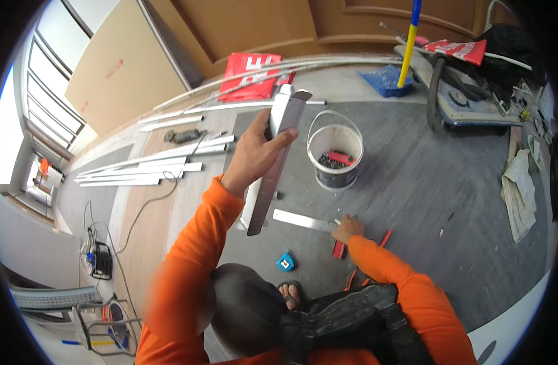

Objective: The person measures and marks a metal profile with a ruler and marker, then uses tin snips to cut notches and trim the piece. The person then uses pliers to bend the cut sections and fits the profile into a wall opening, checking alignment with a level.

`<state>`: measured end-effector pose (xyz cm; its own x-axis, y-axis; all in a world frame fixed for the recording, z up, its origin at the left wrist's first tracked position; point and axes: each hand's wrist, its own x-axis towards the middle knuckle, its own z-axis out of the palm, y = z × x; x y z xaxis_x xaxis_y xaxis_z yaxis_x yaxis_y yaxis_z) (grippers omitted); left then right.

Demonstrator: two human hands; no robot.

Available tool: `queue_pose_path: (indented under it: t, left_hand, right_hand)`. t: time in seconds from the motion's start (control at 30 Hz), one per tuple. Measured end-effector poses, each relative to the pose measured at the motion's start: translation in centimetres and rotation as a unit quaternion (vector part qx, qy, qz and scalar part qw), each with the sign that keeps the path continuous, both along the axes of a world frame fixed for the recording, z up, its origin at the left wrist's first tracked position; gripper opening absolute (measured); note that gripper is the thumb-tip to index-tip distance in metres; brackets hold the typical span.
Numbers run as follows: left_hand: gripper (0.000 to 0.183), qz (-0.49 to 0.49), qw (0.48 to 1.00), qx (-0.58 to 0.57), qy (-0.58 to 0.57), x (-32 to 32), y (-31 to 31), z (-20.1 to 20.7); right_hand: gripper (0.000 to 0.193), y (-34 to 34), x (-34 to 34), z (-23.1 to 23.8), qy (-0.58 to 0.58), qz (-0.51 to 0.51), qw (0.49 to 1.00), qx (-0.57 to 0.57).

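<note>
My left hand is raised and wrapped round a short metal profile, white on one side and dark grey on the other, tilted upright. Low by the floor, my right hand is closed at the corner of a square with a flat silver blade and what looks like a red stock. A thin pale stick shows at its fingers; its kind is unclear. Left of my foot lies a blue tape measure. Tools with red handles lie beside my right forearm, partly hidden by it.
Ahead stands a white bucket of small dark pieces. White profiles and a power tool lie left, with a cable reel. A blue dustpan, a cart and a cloth are right.
</note>
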<state>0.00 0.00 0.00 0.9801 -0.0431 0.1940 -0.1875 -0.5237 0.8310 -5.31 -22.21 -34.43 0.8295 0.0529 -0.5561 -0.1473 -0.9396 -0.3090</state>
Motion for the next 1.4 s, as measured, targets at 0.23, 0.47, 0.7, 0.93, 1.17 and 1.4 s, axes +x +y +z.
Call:
queue_pose_path:
  t: [0.23,0.47,0.7,0.93,1.17,1.4]
  left_hand:
    - [0.057,-0.030,0.997,0.050,-0.057,0.5,-6.8,7.5]
    - [0.050,0.059,0.982,0.111,-0.140,-2.3,-8.0,5.9]
    - [0.053,0.032,0.996,0.016,-0.079,-0.5,-7.4,3.9]
    - [0.066,-0.109,0.943,-0.304,0.086,0.5,-8.9,3.1]
    - [0.084,-0.229,0.910,-0.317,0.135,-1.7,-12.5,3.0]
    - [0.072,-0.237,0.921,-0.306,0.042,-4.2,-15.4,3.6]
  right_hand:
    - [0.031,-9.0,4.4,11.0,0.034,0.266,0.952,0.145]
    - [0.026,-17.7,1.8,22.4,-0.092,0.198,0.976,0.025]
    - [0.016,-26.2,-1.2,25.7,-0.348,-0.207,0.873,0.272]
    - [0.028,-29.3,0.0,33.1,-0.483,-0.312,0.565,0.592]
    - [0.024,-13.5,1.3,37.8,-0.343,-0.217,0.640,0.653]
    - [0.023,-11.4,1.2,35.8,-0.458,-0.167,0.609,0.626]
